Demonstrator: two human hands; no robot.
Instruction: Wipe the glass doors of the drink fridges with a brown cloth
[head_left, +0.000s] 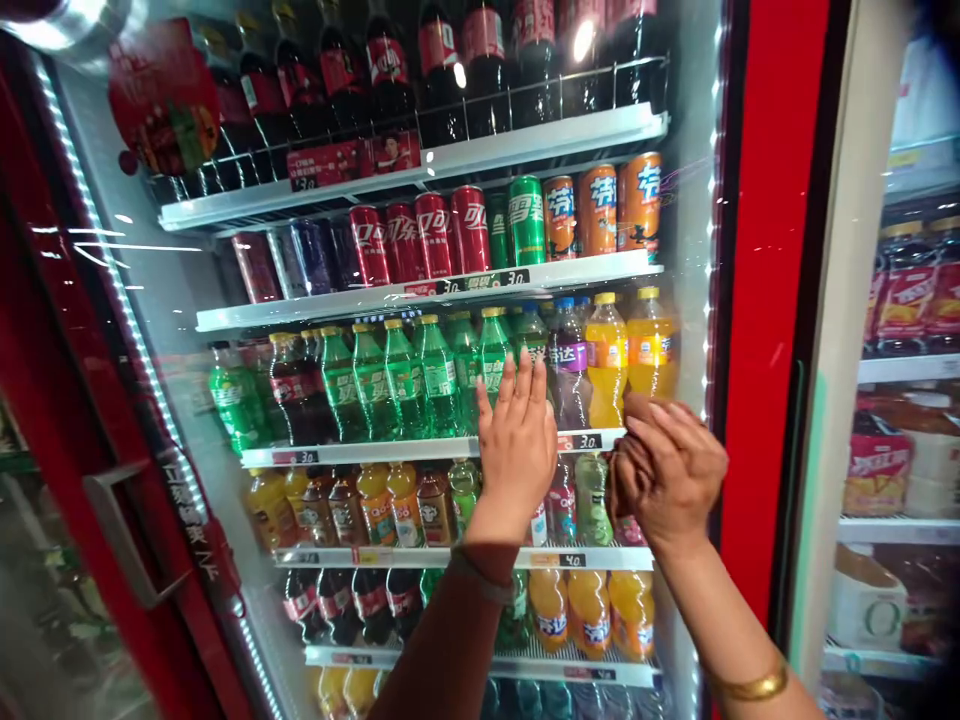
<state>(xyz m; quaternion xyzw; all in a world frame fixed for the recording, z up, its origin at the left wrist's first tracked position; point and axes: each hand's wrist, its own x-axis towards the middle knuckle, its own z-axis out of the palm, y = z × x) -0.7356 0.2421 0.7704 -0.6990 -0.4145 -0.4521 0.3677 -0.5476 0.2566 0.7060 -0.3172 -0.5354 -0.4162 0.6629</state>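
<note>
Fingers on left hand (517, 440): straight, narrow gaps, pointing 12, palm flat at cooler's glass door (180, 270). Nothing seen in them. Right hand (675, 465) at left hand's 3 o'clock: fingers curled in, narrow, at the same glass. Dark brown shape (621, 485) beside them; can't tell if held item or reflection. Glass door spans most of view, door handle (116, 535) at 9.

Clocked off left hand, behind glass: green bottles (405, 380) at 10, orange cans (600, 215) at 1, yellow bottles (607, 365) at 2. Gold bangle (754, 686) on right wrist.
</note>
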